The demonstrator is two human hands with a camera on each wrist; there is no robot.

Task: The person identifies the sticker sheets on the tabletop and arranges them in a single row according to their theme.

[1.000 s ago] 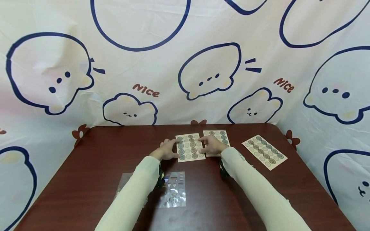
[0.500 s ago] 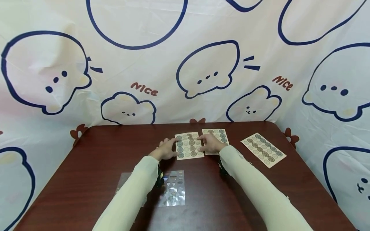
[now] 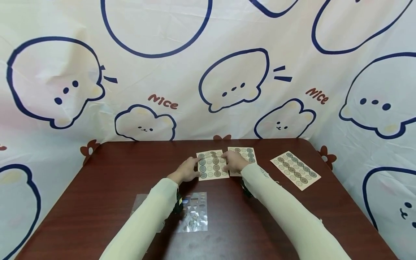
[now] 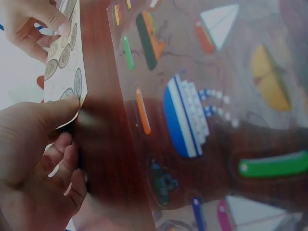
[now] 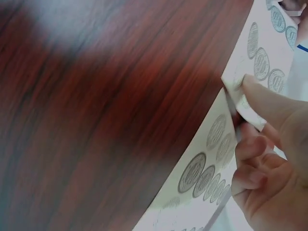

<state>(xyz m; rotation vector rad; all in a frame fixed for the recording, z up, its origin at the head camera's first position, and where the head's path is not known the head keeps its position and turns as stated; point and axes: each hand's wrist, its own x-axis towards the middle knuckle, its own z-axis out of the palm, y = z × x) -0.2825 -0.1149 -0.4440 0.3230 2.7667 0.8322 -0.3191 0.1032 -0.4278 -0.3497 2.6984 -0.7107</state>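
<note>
A cream sheet printed with rows of coin-like circles (image 3: 210, 168) lies between my hands at the far middle of the table. My left hand (image 3: 186, 170) pinches its left edge; in the left wrist view the thumb (image 4: 62, 109) presses on the printed face with fingers curled beneath. At the opposite edge my right hand (image 3: 234, 161) pinches the sheet, thumb on top, and the near right corner (image 5: 248, 108) bends up there. A crease crosses the sheet near its far edge. Partly hidden under my right hand lies a second similar sheet (image 3: 249, 155).
A third coin-circle sheet (image 3: 295, 170) lies slanted to the right. Nearer, partly under my left forearm, sits a clear plastic sheet (image 3: 197, 213) bearing colourful boat stickers (image 4: 185, 118). A patterned cloth (image 3: 188, 122) hangs behind the dark wooden table (image 3: 234, 231).
A crease has appeared across the far part of the held sheet. My left fingers have drawn in closer together. Both hands stay at the same two edges, with the right shifted slightly left.
</note>
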